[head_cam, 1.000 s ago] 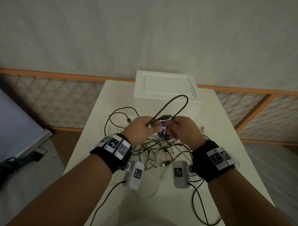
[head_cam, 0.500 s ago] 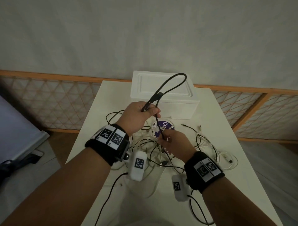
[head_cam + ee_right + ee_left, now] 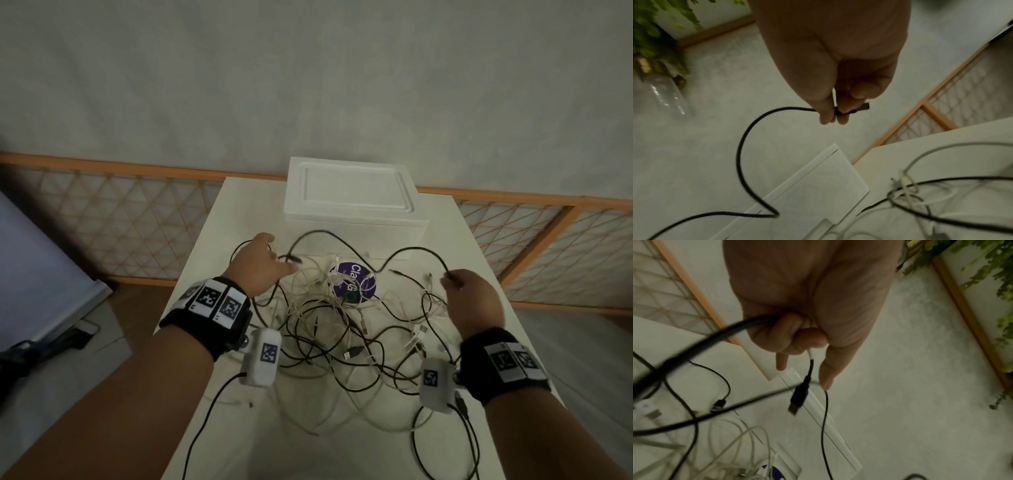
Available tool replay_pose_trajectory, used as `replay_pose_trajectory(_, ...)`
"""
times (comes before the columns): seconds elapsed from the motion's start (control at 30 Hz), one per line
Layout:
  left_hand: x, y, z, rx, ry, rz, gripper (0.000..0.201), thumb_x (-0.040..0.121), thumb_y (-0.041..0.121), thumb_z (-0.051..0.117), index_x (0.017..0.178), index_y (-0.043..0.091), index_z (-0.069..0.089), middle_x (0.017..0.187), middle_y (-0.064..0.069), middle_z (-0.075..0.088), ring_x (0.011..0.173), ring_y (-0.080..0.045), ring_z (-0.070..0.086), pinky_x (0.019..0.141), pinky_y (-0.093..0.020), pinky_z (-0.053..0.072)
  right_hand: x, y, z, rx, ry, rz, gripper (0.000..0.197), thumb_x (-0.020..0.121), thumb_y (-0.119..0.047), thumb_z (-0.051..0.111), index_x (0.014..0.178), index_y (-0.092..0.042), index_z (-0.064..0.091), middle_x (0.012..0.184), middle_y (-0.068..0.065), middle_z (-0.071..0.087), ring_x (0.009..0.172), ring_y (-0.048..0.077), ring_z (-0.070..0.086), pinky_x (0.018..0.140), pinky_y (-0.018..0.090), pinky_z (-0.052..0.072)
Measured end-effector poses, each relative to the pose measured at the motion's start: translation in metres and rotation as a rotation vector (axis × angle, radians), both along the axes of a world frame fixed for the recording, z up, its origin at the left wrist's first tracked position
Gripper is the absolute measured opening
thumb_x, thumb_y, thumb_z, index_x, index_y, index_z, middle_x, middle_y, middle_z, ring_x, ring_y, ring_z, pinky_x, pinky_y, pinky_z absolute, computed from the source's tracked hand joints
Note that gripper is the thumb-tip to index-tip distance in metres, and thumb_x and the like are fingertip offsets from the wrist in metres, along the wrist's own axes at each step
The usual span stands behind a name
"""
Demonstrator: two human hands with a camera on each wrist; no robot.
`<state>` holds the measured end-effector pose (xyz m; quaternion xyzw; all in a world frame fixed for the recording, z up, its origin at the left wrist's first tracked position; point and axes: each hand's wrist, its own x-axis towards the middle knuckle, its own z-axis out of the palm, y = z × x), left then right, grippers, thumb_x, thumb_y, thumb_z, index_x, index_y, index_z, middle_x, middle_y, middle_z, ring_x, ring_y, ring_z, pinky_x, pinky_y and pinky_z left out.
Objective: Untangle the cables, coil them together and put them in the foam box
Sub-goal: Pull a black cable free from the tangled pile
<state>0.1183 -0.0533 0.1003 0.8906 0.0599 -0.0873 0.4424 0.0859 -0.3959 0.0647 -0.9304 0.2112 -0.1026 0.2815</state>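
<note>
A: Black cable (image 3: 346, 247): your right hand (image 3: 474, 303) pinches one end of it between thumb and fingertips (image 3: 842, 119), the plug sticking out just past them. Your left hand (image 3: 262, 270) is closed round the other end, fingers curled, with the USB plug (image 3: 798, 398) dangling just below your thumb.

B: And between your hands?

A: The cable arcs from your left hand up in front of the foam box (image 3: 352, 202), dips, rises again and drops to your right fingertips. Your hands are well apart, with the slack hanging between them.

B: What lies under your hands?

A: The tangle of cables (image 3: 342, 329), black and white strands crossed over each other, sits on the white table (image 3: 219, 219) below and between your wrists. A round purple label (image 3: 354, 284) lies among the strands, nearer your left hand. The foam box stands beyond the tangle, farther from you than either hand, lid on.
</note>
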Motion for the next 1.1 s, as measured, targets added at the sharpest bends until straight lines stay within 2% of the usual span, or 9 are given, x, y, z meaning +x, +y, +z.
replay_pose_trajectory(0.13,-0.01,0.003,-0.001,0.325,-0.029,-0.143,0.018,0.083,0.023,0.068,0.091,0.007,0.065,0.082,-0.006,0.062,0.081,-0.023,0.06,0.063,-0.027,0.04,-0.006,0.019,0.012,-0.049,0.029,0.111,0.049,0.088,-0.02,0.06,0.136,-0.018,0.047,0.138,0.007,0.046,0.111,0.026,0.056,0.094,0.038,0.044)
replay_pose_trajectory(0.23,-0.017,-0.006,0.002,0.377,-0.08,-0.272,0.022,0.085,0.021,0.063,0.07,0.007,0.069,0.069,-0.005,0.068,0.069,-0.021,0.062,0.059,-0.028,0.041,-0.014,0.077,0.036,-0.091,-0.159,0.44,0.052,0.085,-0.017,0.064,0.135,-0.02,0.048,0.137,0.0,0.046,0.104,0.019,0.059,0.093,0.033,0.048)
replay_pose_trajectory(0.3,-0.022,-0.015,0.008,0.077,-0.106,-0.204,0.024,0.091,0.025,0.06,0.072,0.011,0.063,0.063,-0.001,0.062,0.055,-0.014,0.054,0.055,-0.028,0.04,-0.022,0.119,0.046,-0.04,-0.19,0.622,0.048,0.085,-0.022,0.066,0.131,-0.02,0.052,0.129,-0.002,0.053,0.104,0.014,0.059,0.092,0.029,0.047)
replay_pose_trajectory(0.43,-0.032,-0.028,0.027,-0.97,0.097,-0.017,0.033,0.097,0.021,0.05,0.066,0.015,0.041,0.052,0.0,0.037,0.039,-0.01,0.026,0.044,-0.023,0.021,-0.031,0.179,0.045,0.272,0.042,0.881,0.052,0.085,-0.038,0.066,0.128,-0.018,0.045,0.116,-0.002,0.063,0.107,0.012,0.06,0.092,0.033,0.048)
replay_pose_trajectory(0.53,-0.038,-0.02,0.035,-1.135,0.14,-0.015,0.046,0.098,0.032,0.046,0.056,0.019,0.033,0.052,0.001,0.03,0.041,-0.012,0.026,0.043,-0.023,0.026,-0.029,0.188,0.043,0.52,0.073,0.927,0.02,0.094,-0.025,0.057,0.109,-0.013,0.051,0.081,0.002,0.067,0.075,0.014,0.065,0.075,0.033,0.051)
replay_pose_trajectory(0.6,-0.037,0.0,0.034,-1.292,0.102,0.052,0.049,0.097,0.035,0.044,0.051,0.02,0.034,0.05,0.003,0.028,0.04,-0.011,0.025,0.043,-0.022,0.028,-0.027,0.176,0.043,0.477,0.021,0.936,0.015,0.098,-0.024,0.051,0.096,-0.014,0.061,0.063,-0.01,0.056,0.056,0.001,0.054,0.061,0.021,0.045)
replay_pose_trajectory(0.7,-0.033,0.043,0.025,-1.431,0.007,0.232,0.049,0.097,0.038,0.043,0.051,0.022,0.035,0.049,0.007,0.026,0.036,-0.008,0.024,0.041,-0.019,0.026,-0.023,0.146,0.047,0.183,-0.02,0.943,0.023,0.096,-0.027,0.052,0.093,-0.013,0.07,0.065,-0.02,0.054,0.064,-0.01,0.053,0.064,0.007,0.036)
replay_pose_trajectory(1.0,-0.031,0.105,-0.001,-1.437,-0.104,0.624,0.05,0.098,0.044,0.042,0.055,0.022,0.032,0.051,0.008,0.023,0.039,-0.009,0.018,0.041,-0.019,0.021,-0.014,0.093,0.054,-0.194,0.096,0.856,0.023,0.096,-0.037,0.05,0.099,-0.026,0.07,0.086,-0.017,0.064,0.087,0.007,0.058,0.075,0.02,0.041)
replay_pose_trajectory(1.1,-0.028,0.134,-0.007,-1.413,-0.144,0.75,0.049,0.1,0.044,0.036,0.055,0.023,0.032,0.049,0.008,0.024,0.039,-0.009,0.018,0.04,-0.019,0.019,-0.02,0.07,0.057,-0.202,0.099,0.762,0.026,0.094,-0.045,0.049,0.094,-0.029,0.07,0.075,-0.014,0.062,0.077,0.007,0.055,0.07,0.023,0.043)
